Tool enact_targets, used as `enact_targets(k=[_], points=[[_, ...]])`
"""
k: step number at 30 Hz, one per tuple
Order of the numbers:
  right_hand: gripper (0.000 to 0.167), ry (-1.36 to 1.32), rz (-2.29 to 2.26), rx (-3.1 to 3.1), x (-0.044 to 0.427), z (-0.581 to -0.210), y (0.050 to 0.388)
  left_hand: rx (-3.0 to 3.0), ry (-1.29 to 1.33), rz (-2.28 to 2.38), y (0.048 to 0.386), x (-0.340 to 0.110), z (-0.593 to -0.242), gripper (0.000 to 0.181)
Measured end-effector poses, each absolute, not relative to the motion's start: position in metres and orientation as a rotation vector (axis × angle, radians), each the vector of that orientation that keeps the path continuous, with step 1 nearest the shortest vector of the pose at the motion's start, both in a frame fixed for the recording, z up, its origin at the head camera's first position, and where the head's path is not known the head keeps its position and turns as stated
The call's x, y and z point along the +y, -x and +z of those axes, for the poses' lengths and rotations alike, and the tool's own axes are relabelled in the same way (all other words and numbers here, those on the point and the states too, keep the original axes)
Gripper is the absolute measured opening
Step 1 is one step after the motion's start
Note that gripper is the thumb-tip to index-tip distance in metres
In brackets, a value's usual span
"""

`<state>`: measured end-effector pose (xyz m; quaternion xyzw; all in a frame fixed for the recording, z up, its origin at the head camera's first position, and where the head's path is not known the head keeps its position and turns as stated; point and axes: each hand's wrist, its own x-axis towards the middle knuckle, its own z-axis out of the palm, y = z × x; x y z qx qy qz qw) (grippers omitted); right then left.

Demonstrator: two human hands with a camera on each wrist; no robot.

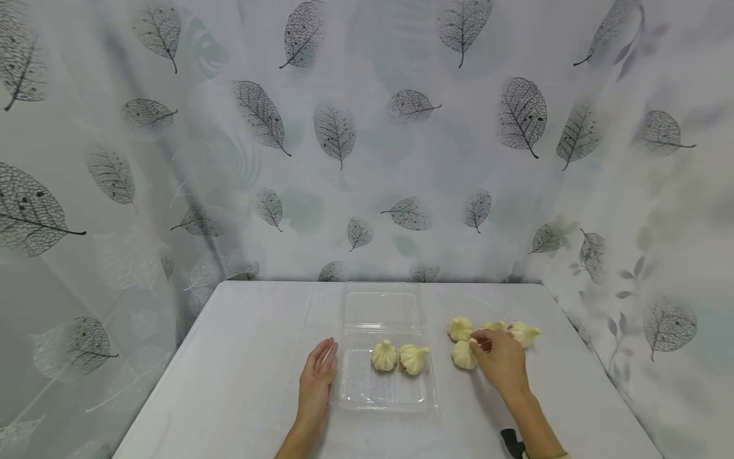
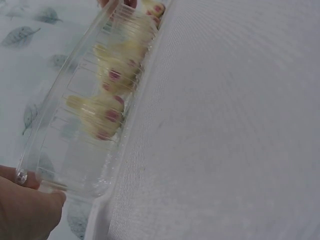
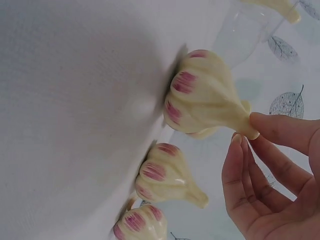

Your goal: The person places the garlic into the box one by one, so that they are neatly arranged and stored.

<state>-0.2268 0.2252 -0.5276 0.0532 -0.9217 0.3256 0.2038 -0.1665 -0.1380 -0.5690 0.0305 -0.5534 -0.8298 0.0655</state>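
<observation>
My right hand pinches the stem of a cream garlic bulb between thumb and fingertips. Purple streaks mark the bulb, which sits at the table surface. Three more garlic bulbs lie about that hand: one behind, one partly hidden by the fingers, one to the right. At the middle stands a clear plastic box with its lid laid back. Two garlic bulbs, a left one and a right one, sit inside. My left hand touches the box's left side with fingers extended.
A white-covered table carries everything. Behind it and at both sides hangs a pale curtain printed with leaves. A small black object shows beside the right forearm near the table's front.
</observation>
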Motion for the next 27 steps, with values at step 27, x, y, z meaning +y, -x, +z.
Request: enact_targets(k=[27], points=[[0.015, -0.182, 0.921, -2.471, 0.218, -0.493, 0.213, -1.65, -0.092, -2.5, 0.169, -0.138, -0.573, 0.061]])
